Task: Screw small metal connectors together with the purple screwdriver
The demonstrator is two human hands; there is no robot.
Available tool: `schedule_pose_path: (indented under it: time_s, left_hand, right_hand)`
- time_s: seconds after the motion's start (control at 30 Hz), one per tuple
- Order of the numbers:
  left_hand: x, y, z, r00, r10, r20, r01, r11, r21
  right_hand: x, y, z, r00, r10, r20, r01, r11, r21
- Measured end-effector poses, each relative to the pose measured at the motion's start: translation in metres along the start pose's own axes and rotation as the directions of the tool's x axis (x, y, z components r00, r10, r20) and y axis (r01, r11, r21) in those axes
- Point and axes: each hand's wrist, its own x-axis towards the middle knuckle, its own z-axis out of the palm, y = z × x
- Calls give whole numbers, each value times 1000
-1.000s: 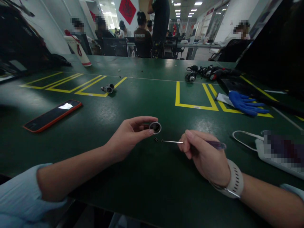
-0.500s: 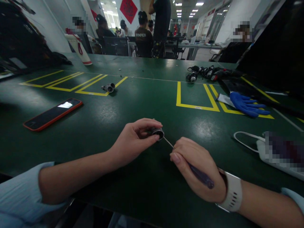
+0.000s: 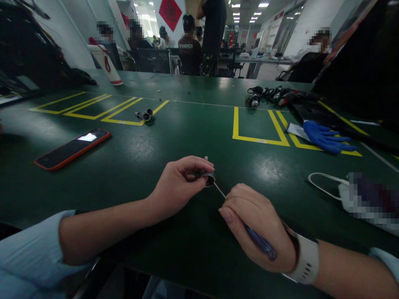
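Between the thumb and fingers of my left hand (image 3: pixel 181 180) is a small, round, hollow metal part (image 3: pixel 209 177), its open end turned toward me and to the right. A thin stub pokes up above my fingertips. My right hand (image 3: pixel 254 222) is wrapped round a screwdriver (image 3: pixel 260 243) with a purplish, see-through handle. The thin shaft points up and left to the rim of the metal part; its tip is hidden there. Farther back on the left lies a similar metal part (image 3: pixel 144 115), on the yellow tape.
On the green table (image 3: pixel 187 137) lie an orange-cased phone (image 3: pixel 73 148) at left, a blue glove (image 3: pixel 327 136) and a white-strapped object (image 3: pixel 343 191) at right. Black tools with cables (image 3: pixel 264 97) sit at the back, a white cup (image 3: pixel 107 64) at back left. People sit and stand beyond.
My right hand and the screwdriver handle have dropped slightly. The metal part has tilted a little in my left fingers, showing more of its upper stub. The whole view has shifted slightly.
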Motion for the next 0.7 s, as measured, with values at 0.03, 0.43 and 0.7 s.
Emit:
schedule_pose_path:
  time_s: [0.03,0.43,0.7]
  left_hand:
    - [0,0,0,1000,-6,1,6,1000,3]
    - [8,5,-15,988,-142,-53,137,987,-79]
    - [7,6,-13,987,-158,-1,157,981,-115]
  right_hand:
    - [0,-1,-1,1000,-5,-18,5,1000,29]
    - [9,19,-3,821,563,96,-549,730,407]
    - [11,18,0,823,552,136,-557,736,386]
